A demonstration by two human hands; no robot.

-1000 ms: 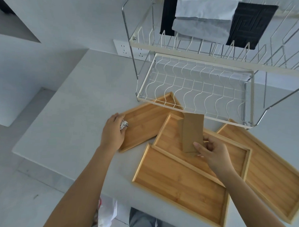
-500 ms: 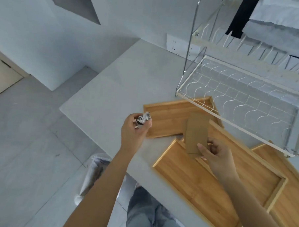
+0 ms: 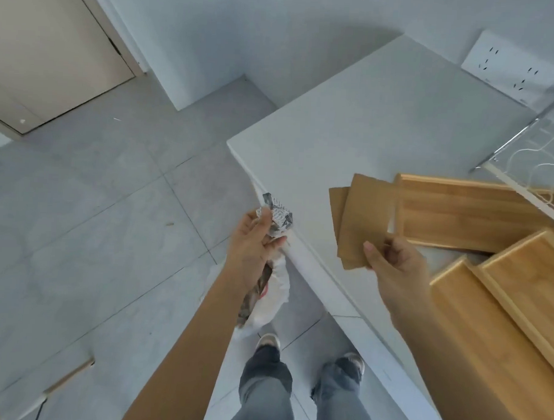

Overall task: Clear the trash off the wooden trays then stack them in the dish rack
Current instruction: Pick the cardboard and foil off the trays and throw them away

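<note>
My left hand (image 3: 253,240) grips a crumpled silver foil wrapper (image 3: 278,217), held out past the counter's left edge, above a white trash bag (image 3: 273,292) on the floor. My right hand (image 3: 394,262) pinches folded brown cardboard (image 3: 361,223) over the counter, near its edge. Several wooden trays lie overlapping on the counter at the right: one (image 3: 465,218) by the rack, another (image 3: 498,346) nearest me. Only a corner of the dish rack (image 3: 538,154) shows at the right edge.
The white counter (image 3: 384,125) runs diagonally, with its corner at mid-frame. A wall socket (image 3: 510,70) sits behind it. Grey tiled floor (image 3: 94,217) lies to the left, with a door (image 3: 48,47) beyond. My legs and shoes stand beside the counter.
My view has swung left and down toward the floor. My left hand carried the foil wrapper off the tray to beyond the counter edge; my right hand moved the cardboard left, off the trays.
</note>
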